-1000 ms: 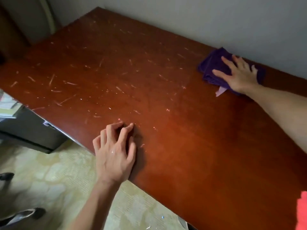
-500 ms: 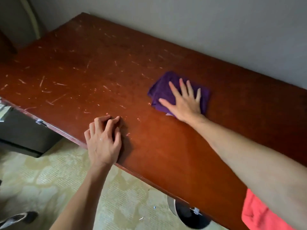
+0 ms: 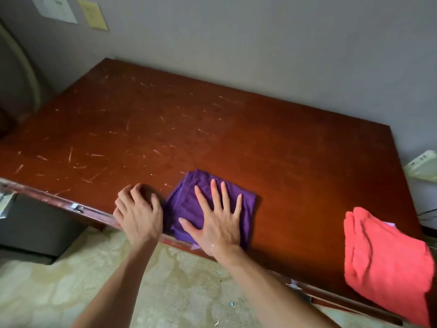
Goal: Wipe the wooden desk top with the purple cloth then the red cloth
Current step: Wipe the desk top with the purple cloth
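Pressing flat, my right hand (image 3: pixel 218 221) has its fingers (image 3: pixel 224 197) spread wide and released on top of the purple cloth (image 3: pixel 186 204), holding it down by palm weight, not by any grasp. That cloth lies folded at the near edge of the wooden desk top (image 3: pixel 236 138), with its near corner just over the lip. Just beside it, my left hand (image 3: pixel 139 214) is curled, knuckles up, fingertips bent down onto the wood; it holds nothing and looks to be bracing me at the edge. Outward from the hands, the wood to the left and toward the wall carries many pale flecks and streaks, while the stretch to the right looks cleaner. Well apart on the right, the red cloth (image 3: pixel 383 263) lies folded at the near right corner, partly hanging off the edge, untouched. I judge I am in the first step, the purple pass, with much of the left side not yet done. The next move calls for pushing the cloth away from me and leftward under steady palm pressure, so the flecks gather ahead of it and don't spill onto the floor (image 3: pixel 71 280), and for keeping the folds from bunching under my fingers.
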The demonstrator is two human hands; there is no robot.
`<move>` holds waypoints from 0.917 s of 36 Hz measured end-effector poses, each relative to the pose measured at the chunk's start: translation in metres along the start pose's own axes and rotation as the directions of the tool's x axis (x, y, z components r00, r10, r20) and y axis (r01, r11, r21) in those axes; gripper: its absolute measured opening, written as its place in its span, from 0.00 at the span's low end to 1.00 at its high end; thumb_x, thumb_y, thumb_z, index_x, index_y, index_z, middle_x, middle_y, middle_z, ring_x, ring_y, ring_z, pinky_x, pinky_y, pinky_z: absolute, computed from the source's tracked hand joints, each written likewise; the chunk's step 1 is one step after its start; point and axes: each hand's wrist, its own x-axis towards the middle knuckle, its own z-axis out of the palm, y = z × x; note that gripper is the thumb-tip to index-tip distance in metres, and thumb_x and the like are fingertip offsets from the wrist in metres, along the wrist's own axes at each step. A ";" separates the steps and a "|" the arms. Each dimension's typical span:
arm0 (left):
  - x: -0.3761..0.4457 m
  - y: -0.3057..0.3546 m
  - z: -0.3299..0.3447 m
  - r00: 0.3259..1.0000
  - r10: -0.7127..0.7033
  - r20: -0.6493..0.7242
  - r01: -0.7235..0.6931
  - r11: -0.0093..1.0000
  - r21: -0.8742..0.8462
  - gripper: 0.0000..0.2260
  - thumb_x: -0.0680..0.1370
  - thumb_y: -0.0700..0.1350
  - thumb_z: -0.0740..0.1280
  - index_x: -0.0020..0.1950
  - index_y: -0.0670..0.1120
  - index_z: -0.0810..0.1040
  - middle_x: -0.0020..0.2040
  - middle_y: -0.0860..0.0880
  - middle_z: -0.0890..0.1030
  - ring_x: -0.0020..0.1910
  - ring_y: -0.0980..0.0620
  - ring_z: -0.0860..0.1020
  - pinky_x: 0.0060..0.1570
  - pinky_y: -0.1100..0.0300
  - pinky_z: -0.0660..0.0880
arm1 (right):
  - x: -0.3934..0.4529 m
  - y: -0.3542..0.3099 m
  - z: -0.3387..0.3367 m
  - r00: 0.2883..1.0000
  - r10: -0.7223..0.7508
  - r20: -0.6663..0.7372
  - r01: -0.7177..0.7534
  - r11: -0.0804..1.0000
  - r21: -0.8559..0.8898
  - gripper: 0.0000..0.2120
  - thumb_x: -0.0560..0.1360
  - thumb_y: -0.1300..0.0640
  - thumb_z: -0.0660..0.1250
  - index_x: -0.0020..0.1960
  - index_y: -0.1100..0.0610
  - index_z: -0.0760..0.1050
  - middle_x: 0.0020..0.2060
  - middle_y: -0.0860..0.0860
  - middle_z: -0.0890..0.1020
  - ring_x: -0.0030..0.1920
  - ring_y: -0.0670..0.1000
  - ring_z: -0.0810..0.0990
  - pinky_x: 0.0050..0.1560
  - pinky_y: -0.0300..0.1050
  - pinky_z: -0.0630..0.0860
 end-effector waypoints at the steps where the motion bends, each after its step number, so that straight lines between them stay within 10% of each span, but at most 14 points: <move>1: 0.004 -0.005 0.001 1.000 -0.013 0.001 0.013 1.000 0.003 0.15 0.78 0.47 0.65 0.63 0.44 0.70 0.63 0.41 0.70 0.61 0.39 0.68 0.62 0.42 0.63 | 0.008 0.000 -0.001 1.000 0.002 -0.001 -0.002 1.000 0.008 0.42 0.73 0.22 0.46 0.82 0.40 0.51 0.83 0.52 0.49 0.83 0.57 0.44 0.76 0.71 0.43; 15: 0.014 -0.020 0.009 0.996 -0.015 -0.089 0.013 1.000 -0.017 0.17 0.79 0.48 0.58 0.67 0.45 0.71 0.63 0.47 0.72 0.61 0.47 0.70 0.60 0.48 0.62 | 0.261 0.038 -0.008 0.987 0.156 -0.033 -0.157 0.988 -0.006 0.42 0.73 0.20 0.47 0.81 0.38 0.52 0.83 0.50 0.54 0.82 0.54 0.48 0.78 0.68 0.43; 33: 0.012 -0.024 0.011 0.994 -0.003 -0.106 0.011 0.997 0.079 0.17 0.81 0.51 0.57 0.68 0.47 0.72 0.64 0.50 0.72 0.59 0.49 0.70 0.59 0.50 0.64 | 0.407 0.107 -0.035 0.985 -0.126 0.119 0.131 0.991 -0.034 0.44 0.71 0.19 0.47 0.81 0.38 0.51 0.83 0.50 0.53 0.82 0.55 0.49 0.78 0.67 0.45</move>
